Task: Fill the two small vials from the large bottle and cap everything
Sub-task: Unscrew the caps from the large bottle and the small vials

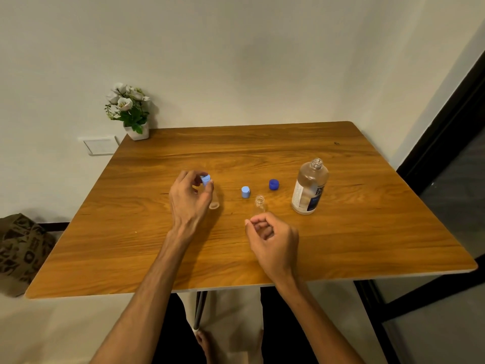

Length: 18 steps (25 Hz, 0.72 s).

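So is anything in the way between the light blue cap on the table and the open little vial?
Nothing visible. The light blue cap stands just left of and behind the open vial, with bare table between. The right hand hovers nearer the camera.

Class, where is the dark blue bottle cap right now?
The dark blue cap lies on the table, right of centre, between the light blue cap and the large bottle.
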Available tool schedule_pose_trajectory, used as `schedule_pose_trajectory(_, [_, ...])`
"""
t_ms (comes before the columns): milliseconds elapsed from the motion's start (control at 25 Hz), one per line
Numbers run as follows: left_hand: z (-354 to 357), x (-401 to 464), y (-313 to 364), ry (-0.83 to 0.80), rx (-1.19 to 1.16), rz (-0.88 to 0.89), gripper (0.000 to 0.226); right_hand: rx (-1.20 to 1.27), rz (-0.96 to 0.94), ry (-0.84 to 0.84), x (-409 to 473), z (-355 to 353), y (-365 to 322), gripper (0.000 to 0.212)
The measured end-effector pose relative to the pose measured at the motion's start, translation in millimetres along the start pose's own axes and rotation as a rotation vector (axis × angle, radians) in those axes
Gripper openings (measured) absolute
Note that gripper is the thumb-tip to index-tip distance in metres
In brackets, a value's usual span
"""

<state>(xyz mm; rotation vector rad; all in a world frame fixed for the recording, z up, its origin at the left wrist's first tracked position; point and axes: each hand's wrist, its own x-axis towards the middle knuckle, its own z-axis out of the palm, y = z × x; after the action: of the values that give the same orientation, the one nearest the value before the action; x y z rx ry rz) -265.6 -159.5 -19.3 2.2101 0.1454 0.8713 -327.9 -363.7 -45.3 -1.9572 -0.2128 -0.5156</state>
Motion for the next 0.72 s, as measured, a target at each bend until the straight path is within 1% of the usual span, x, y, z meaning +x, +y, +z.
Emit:
schedule_pose_trajectory(40, [-2, -4, 3, -0.002, -0.044, -0.012, 0.023, -0.001, -0.004, -0.037, -1, 6, -4, 0.009])
schedule_pose_trajectory(80, [-4, -8, 5, -0.034, -0.121, -0.054, 0.025, -0.016, 0.007, -0.082, 0, 11, -9, 0.019])
schedule_pose_trajectory(160, [-9, -19, 15, -0.202, -0.331, -0.192, 0.031, -0.057, 0.073, -0.198, 0, 21, -19, 0.044])
schedule_pose_trajectory(200, [-12, -23, 18, -0.291, -0.426, -0.236, 0.031, -0.039, 0.122, -0.252, 0, 24, -23, 0.051])
schedule_pose_trajectory(240, [-14, -26, 19, -0.350, -0.489, -0.253, 0.030, 0.016, 0.182, -0.289, 2, 27, -27, 0.053])
schedule_pose_trajectory(320, [-18, -28, 20, -0.396, -0.540, -0.270, 0.026, 0.150, 0.282, -0.318, 4, 33, -29, 0.049])
schedule_pose_trajectory(360, [-19, -29, 20, -0.394, -0.543, -0.282, 0.023, 0.168, 0.293, -0.315, 5, 34, -29, 0.046])
schedule_pose_trajectory(440, [-22, -29, 21, -0.343, -0.520, -0.302, 0.016, 0.122, 0.251, -0.280, 6, 36, -29, 0.040])
schedule_pose_trajectory(480, [-22, -30, 22, -0.302, -0.500, -0.310, 0.017, 0.100, 0.225, -0.252, 6, 37, -30, 0.037])
schedule_pose_trajectory(600, [-14, -28, 25, -0.200, -0.472, -0.356, 0.035, 0.047, 0.142, -0.179, 8, 42, -34, 0.027])
schedule_pose_trajectory(640, [-10, -27, 27, -0.197, -0.472, -0.372, 0.039, 0.021, 0.108, -0.171, 8, 45, -36, 0.020])
schedule_pose_trajectory(720, [-3, -25, 29, -0.228, -0.462, -0.341, 0.034, -0.029, 0.078, -0.165, 8, 47, -37, 0.011])
